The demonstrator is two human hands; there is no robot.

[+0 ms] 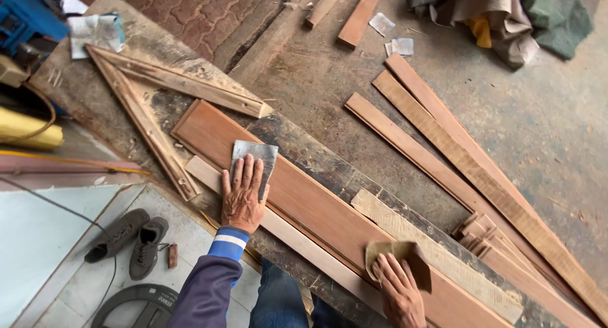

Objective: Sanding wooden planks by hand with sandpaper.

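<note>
A long reddish-brown wooden board (pixel 304 198) lies diagonally across a worn workbench (pixel 316 154). My left hand (pixel 242 192) lies flat on a grey sheet of sandpaper (pixel 256 155), pressing it onto the board near its upper end. My right hand (pixel 399 290) presses a tan sheet of sandpaper (pixel 396 250) onto the same board lower down. A paler wooden strip (pixel 297 242) runs along the board's near edge.
Two wooden battens (pixel 164 81) form a V at the bench's far left end. Several long planks (pixel 456 150) lie on the concrete floor at right, with shorter offcuts (pixel 487 236). A pair of grey shoes (pixel 130 239) sits on the tiles below, and crumpled cloth (pixel 506 14) is top right.
</note>
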